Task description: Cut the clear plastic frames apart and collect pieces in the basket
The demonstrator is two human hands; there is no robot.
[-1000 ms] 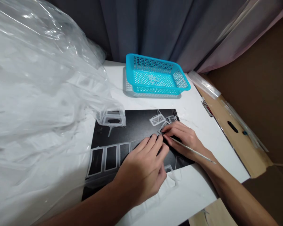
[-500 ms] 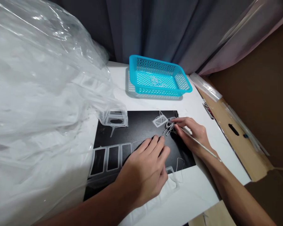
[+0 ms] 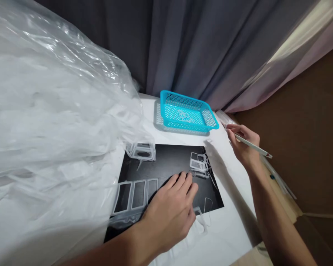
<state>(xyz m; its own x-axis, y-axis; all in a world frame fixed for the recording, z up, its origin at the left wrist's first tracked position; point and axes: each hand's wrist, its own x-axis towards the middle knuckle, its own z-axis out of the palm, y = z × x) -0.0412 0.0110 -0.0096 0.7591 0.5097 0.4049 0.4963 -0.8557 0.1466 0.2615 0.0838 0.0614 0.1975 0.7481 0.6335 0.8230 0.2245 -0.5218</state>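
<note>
My left hand [image 3: 173,207] lies palm down over the black mat [image 3: 169,159], its fingers stretched out and resting on a translucent plastic strip with rectangular frames [image 3: 138,194]. Above the table to the right, my right hand [image 3: 244,142] pinches a slim white pen-like tool [image 3: 254,146] that slants back past the wrist. The tool's tip is too small to make out. Just beyond my left fingertips sits a small cluster of clear plastic frames and loops [image 3: 199,165]. A thin curled offcut [image 3: 208,205] lies at the mat's near right edge.
A blue perforated basket [image 3: 188,127] with small pale pieces inside stands at the back. Heaped clear plastic sheeting [image 3: 58,111] covers the left side and reaches onto the mat. A grey curtain [image 3: 183,48] hangs behind; a brown cardboard panel [image 3: 302,140] stands right.
My right hand has lifted away from the plastic cluster, up and to the right, with the white tool. My left hand stays on the strip. The camera view has tilted upward.
</note>
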